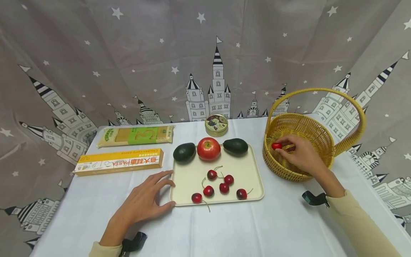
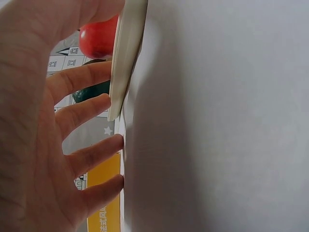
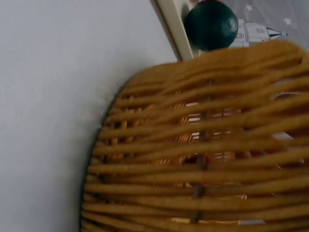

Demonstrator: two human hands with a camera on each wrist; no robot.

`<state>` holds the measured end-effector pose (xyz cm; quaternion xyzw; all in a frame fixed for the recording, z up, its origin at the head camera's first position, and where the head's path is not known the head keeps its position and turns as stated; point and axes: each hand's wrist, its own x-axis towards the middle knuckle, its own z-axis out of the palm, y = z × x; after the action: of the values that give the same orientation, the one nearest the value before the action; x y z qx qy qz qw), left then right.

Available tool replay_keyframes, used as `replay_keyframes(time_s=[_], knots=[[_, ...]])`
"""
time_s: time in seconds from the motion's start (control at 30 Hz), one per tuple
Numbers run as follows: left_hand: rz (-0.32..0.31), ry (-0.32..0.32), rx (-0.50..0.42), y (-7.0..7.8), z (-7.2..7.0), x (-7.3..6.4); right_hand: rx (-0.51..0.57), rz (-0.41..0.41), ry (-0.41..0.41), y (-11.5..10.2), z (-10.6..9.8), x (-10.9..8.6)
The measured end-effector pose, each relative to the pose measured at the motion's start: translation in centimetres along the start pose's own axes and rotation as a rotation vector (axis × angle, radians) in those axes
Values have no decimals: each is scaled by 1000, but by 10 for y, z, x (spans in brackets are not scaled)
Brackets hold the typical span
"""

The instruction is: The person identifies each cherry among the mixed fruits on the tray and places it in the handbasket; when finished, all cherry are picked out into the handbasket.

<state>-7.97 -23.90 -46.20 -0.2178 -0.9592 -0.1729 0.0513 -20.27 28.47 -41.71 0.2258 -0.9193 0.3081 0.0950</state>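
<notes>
Over the opening of a wicker basket (image 1: 273, 166), my right hand (image 1: 300, 153) pinches a small red cherry (image 1: 277, 145) between thumb and fingers. In the right wrist view the basket's woven side (image 3: 193, 159) hides most of that hand. My left hand (image 1: 146, 198) rests by the left edge of a cream tray (image 1: 186, 182), its spread fingertips and thumb right at the rim. In the left wrist view two fingers touch the tray's edge (image 2: 128, 48). On the tray lie several cherries (image 1: 208, 191) with stems, a tomato (image 1: 208, 149) and two avocados (image 1: 184, 152) (image 1: 236, 146).
Left of the tray lie a yellow and white pasta box (image 1: 120, 162) and a pack of noodles (image 1: 136, 136). A round tin (image 1: 216, 125) stands behind the tomato. The basket's tall handle (image 1: 316, 90) arches above it. A grey patterned curtain (image 1: 154, 53) hangs behind the table.
</notes>
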Motion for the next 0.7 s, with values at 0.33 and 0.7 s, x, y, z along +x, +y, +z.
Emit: replay_keyframes(time_s=[0.33, 0.7], knots=[[-12, -32, -7, 1, 0, 0, -9, 57, -67, 15, -2, 8], [-36, -39, -11, 3, -1, -1, -67, 87, -120, 22, -4, 19]])
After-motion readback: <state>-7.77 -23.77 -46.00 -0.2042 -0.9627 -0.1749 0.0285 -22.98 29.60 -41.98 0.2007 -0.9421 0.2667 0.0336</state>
